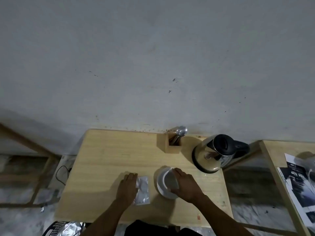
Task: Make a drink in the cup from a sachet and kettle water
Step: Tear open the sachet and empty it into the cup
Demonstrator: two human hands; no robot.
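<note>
Down by the near edge of the table (95, 167), a crumpled bit of foil (71, 227) is lying on the floor. A little red mark (198, 217) is showing on the table's near right side.

The left hand (127, 188) is lying flat and open on the table. Its fingers are resting on the left edge of the sachet (143, 189). The sachet is silver and is lying flat, just beside the cup (166, 183). The hand is not gripping it.

The right hand (185, 183) is curling around the right side of the cup and is holding it. The cup is white and is standing upright near the middle of the table. What is inside it is too dark to tell.

Farther back on the right, the kettle (219, 152) is sitting on its base, with its black lid shut. It is shiny and is standing apart from the cup.

To the left of the kettle, a small wooden box (170, 143) is standing against the wall (153, 57). A metal spoon (180, 132) is sticking up out of it.

On the far right, papers (300, 184) are lying on another table (272, 149). On the left, a black cord (62, 174) is looping on the floor.
</note>
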